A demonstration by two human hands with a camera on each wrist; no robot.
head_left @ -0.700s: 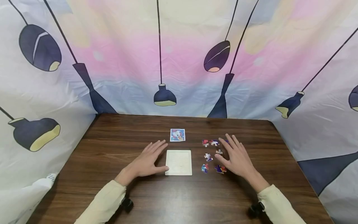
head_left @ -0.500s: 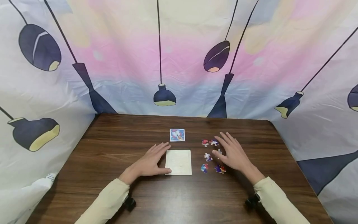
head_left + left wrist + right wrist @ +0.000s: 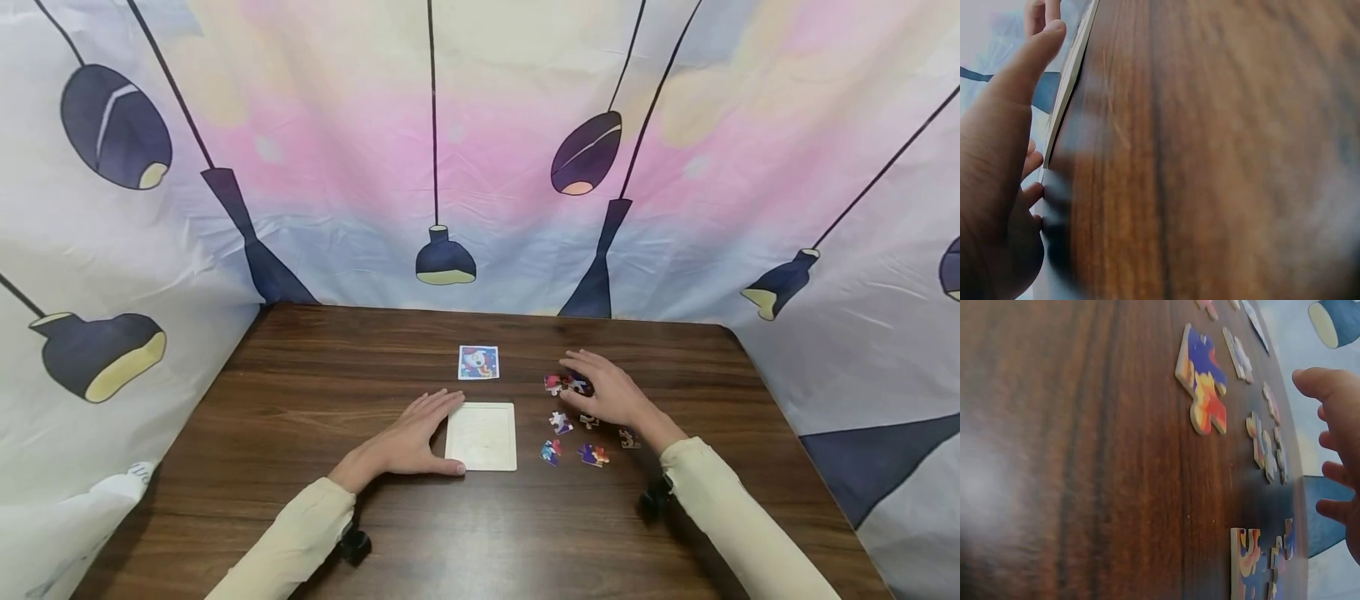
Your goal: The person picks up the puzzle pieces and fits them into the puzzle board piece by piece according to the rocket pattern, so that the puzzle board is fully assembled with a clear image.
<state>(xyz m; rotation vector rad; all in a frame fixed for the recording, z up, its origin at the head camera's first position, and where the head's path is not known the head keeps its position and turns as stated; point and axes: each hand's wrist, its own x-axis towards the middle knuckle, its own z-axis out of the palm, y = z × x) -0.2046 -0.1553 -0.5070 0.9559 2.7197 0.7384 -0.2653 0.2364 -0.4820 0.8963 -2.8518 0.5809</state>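
Head camera shows two bare hands above a dark brown wood-grain counter [image 3: 450,533]. The left grip [image 3: 401,446] is wide, spanning the left side of a pale square wooden tray [image 3: 481,437]; its fingertips are by the far left corner and its thumb by the near one. Whether it presses there, I cannot tell.

The right grip [image 3: 618,396] is also wide, with gently bent fingers well apart from the thumb. Between its tips, in this view, lie a red jigsaw piece [image 3: 552,384] and a partly covered purple jigsaw piece [image 3: 579,385]; contact is not clear. Nearer to the person than this grip lie a white-and-purple piece [image 3: 560,422], a blue-and-red piece [image 3: 551,452] and an orange-and-purple piece [image 3: 594,455]. Just beyond the left fingertips is a small square card [image 3: 478,362] with a printed white character.

Since half a second ago, the right grip has shifted leftward, toward the far pieces, and a dark patterned piece [image 3: 629,439], hidden then, shows beside its wrist. The left thumb has moved from over the tray to its near edge. In my judgement, one grip is now placed for steadying and the other for picking, while every visible piece remains outside the tray.
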